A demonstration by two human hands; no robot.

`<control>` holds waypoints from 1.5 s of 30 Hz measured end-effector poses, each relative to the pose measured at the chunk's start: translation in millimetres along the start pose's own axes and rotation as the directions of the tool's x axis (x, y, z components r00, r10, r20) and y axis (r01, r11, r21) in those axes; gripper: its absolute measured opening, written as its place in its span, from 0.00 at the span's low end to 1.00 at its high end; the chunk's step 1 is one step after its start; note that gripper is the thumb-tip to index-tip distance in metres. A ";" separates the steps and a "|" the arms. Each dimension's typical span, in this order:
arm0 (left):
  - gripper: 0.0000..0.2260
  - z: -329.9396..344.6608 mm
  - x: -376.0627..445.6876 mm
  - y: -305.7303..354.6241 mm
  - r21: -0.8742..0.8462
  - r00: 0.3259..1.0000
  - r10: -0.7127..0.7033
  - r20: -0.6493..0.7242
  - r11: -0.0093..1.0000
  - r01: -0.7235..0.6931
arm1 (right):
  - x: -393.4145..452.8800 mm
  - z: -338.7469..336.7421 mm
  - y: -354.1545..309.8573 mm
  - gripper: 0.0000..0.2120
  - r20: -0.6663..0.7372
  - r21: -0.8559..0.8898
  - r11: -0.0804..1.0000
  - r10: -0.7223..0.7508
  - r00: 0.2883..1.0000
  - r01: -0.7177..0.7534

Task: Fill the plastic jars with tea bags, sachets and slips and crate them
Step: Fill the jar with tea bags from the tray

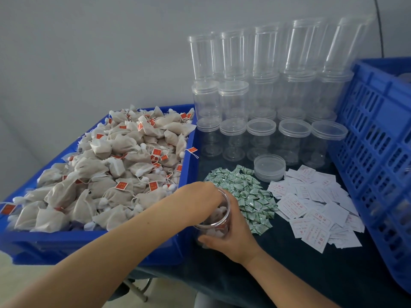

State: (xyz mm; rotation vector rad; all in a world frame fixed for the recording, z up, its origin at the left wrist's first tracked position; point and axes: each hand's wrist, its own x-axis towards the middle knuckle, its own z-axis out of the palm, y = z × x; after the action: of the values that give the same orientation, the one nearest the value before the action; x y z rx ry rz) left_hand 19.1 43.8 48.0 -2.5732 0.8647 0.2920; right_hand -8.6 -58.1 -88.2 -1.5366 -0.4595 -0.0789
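Observation:
A clear plastic jar (214,225) stands on the dark table near the front, with tea bags inside it. My right hand (231,232) grips the jar from the right side. My left hand (200,198) is over the jar's mouth with its fingers down inside; whether they hold a tea bag is hidden. A blue tray (186,156) heaped with beige tea bags (106,174) with red tags lies to the left. Green sachets (246,192) and white slips (315,210) lie in piles to the right of the jar.
Stacked lidded clear jars (262,96) fill the back of the table. A loose lid (269,166) lies behind the sachets. A blue slotted crate (378,134) stands at the right edge. A grey wall is behind.

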 end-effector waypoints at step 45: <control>0.29 14.2 48.7 -202.9 -0.765 0.545 -0.808 -0.223 0.492 0.415 | -3.9 -2.7 14.0 0.48 -0.041 -0.138 0.984 0.112 0.993 -0.117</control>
State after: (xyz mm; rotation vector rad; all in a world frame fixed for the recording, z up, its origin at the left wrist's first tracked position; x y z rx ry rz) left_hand 181.2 171.3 83.1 -3.4781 -0.2545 -0.5691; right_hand -6.9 -60.9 -102.7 -1.6940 -0.3438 -0.0483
